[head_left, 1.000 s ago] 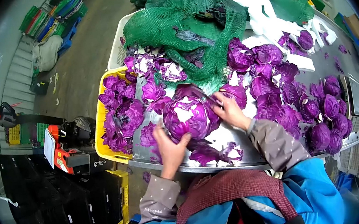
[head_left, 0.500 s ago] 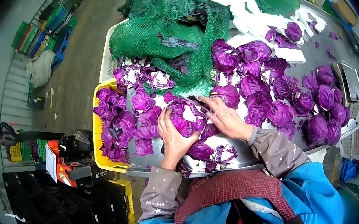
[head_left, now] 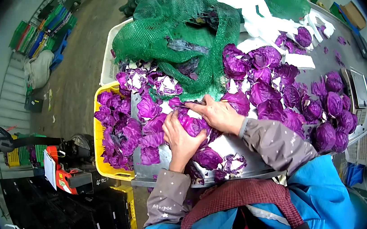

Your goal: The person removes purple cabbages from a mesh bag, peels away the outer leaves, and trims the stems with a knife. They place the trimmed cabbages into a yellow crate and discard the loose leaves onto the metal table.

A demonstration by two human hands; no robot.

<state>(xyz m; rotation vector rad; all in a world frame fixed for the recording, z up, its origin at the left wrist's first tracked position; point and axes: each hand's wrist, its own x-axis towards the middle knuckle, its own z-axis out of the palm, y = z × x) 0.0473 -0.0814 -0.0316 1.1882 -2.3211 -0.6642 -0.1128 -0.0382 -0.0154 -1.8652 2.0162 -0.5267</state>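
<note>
A purple cabbage head (head_left: 194,125) rests on the metal table (head_left: 230,147) between both hands. My left hand (head_left: 179,137) cups its left side and grips it. My right hand (head_left: 216,114) lies over its top right, fingers pointing left, with a thin blade-like tip showing past the fingertips; I cannot tell whether it is a knife. Loose purple leaves (head_left: 218,160) lie on the table just in front of the head.
A yellow crate (head_left: 103,166) at the table's left end holds purple leaves. A green net sack (head_left: 183,28) covers the far end. Trimmed cabbage heads (head_left: 328,116) pile up on the right beside a scale (head_left: 361,89). Black crates (head_left: 55,219) stand on the floor lower left.
The cabbage head has been turned and now shows less of itself under both hands. My right hand has slid left across its top; my left hand has closed further around it.
</note>
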